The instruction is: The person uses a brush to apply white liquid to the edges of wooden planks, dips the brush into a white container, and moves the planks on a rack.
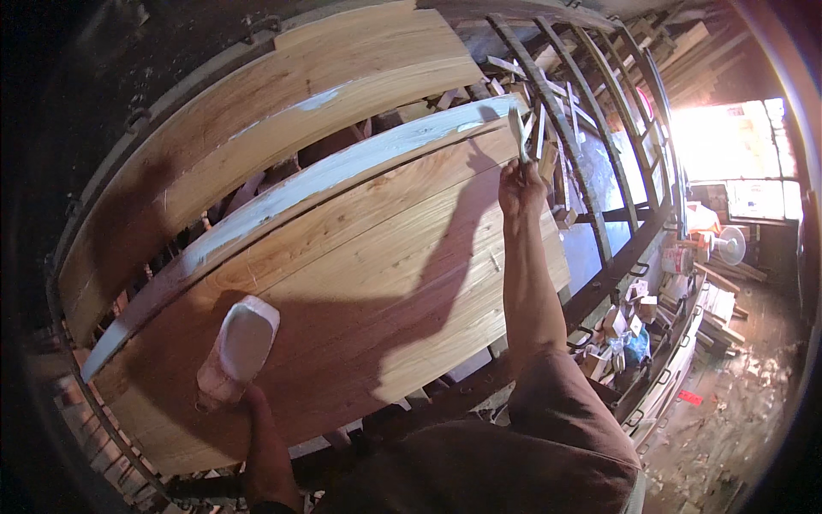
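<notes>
My right hand, arm stretched forward, is closed around a narrow brush. The brush tip meets the far right end of a long, curved wooden edge coated in wet white paste. That edge runs along a broad wooden panel of joined boards. At the lower left, my left hand holds a pale plastic container tilted over the panel, with white paste inside. The container partly hides the left fingers.
Beyond a gap lies another wooden panel with white smears. A dark slatted metal frame extends to the right, with wood offcuts below. Further right are a small fan and a bright window.
</notes>
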Available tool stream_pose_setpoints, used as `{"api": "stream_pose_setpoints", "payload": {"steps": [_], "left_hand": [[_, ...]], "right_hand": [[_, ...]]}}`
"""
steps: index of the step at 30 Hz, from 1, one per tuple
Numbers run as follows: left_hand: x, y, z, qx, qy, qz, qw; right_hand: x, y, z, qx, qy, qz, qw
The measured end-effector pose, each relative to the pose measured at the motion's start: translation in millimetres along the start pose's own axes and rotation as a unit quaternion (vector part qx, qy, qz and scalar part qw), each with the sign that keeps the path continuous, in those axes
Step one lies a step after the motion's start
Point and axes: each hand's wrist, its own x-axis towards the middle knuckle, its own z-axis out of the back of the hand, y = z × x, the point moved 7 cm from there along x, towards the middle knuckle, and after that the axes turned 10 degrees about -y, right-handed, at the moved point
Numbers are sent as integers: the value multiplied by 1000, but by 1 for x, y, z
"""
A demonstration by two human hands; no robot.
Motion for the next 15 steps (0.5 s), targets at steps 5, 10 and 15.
{"api": "stream_pose_setpoints", "payload": {"steps": [5,10,15], "left_hand": [[4,-1,-2,2,3,-15,1000],[2,3,0,14,5,-18,1000],[3,0,-3,10,5,-16,1000]], "right_hand": [[60,-10,-25,8,-68,117,991],[43,-22,18,-137,-120,53,982],[3,3,54,-187,-225,69,954]]}}
